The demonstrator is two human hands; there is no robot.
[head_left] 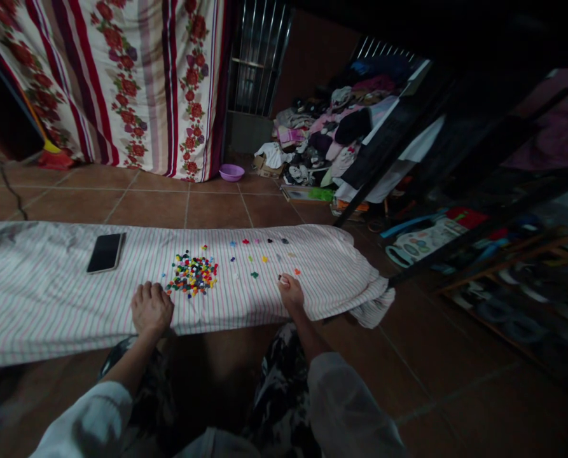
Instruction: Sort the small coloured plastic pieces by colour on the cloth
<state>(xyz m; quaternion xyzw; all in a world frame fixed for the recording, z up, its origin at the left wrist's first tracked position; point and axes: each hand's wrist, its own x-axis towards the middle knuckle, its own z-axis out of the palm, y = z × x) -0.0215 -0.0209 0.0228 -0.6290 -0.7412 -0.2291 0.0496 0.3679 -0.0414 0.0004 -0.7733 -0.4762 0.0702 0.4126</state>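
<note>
My left hand (152, 308) rests knuckles-up on the striped cloth (135, 321), with its fingers curled under; whatever may be inside is hidden. Just right of it lies a pile of small multicoloured pieces (193, 273). My right hand (291, 292) is closed in a pinch over the cloth, and a small dark piece (280, 277) shows at its fingertips. Beyond and left of that hand, small groups sorted by colour are spread out, among them a dark green group (254, 275), a yellow group (264, 259) and a red group (246, 241). An orange group (297, 271) lies just right of it.
A phone (106, 252) lies on the cloth at left. Past the table, a purple basin (231, 172) stands on the tiled floor by a floral curtain (150, 83). Clothes (331, 133) are heaped at the back, and a dark slanted post (398, 159) rises at right.
</note>
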